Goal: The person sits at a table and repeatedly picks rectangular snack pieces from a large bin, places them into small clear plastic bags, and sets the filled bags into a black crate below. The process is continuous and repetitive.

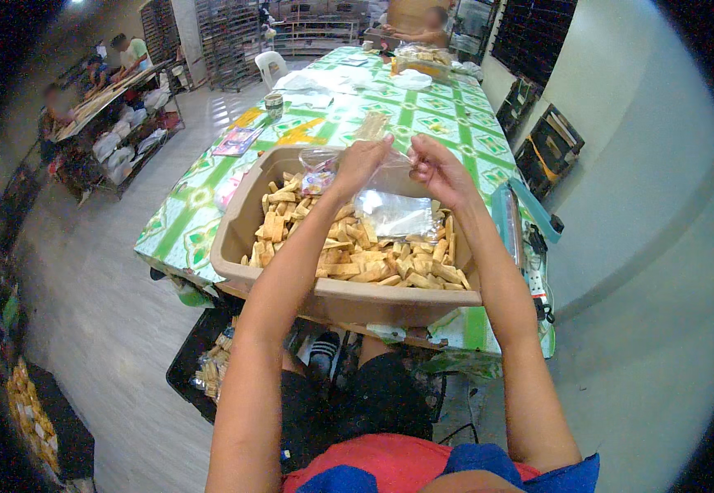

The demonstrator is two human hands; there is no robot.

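A brown plastic tub (394, 296) of baked bread-like sticks (357, 262) stands at the table's near edge. Above its far part, my left hand (363, 163) and my right hand (440, 169) pinch a clear plastic bag (397, 161) between them, the left at one side and the right at the other. What the bag holds, if anything, I cannot tell. Below the hands, more clear plastic bags (397, 214) lie flat on the sticks. A small bag with a colourful print (318, 182) is beside my left hand, inside the tub's far wall.
A teal bag sealer (508, 228) lies right of the tub on the patterned tablecloth (178, 228), near a power strip (537, 286). A cup (274, 106) stands farther back. A black crate (190, 345) of packed sticks sits below at left. Other people work at the far end and far left.
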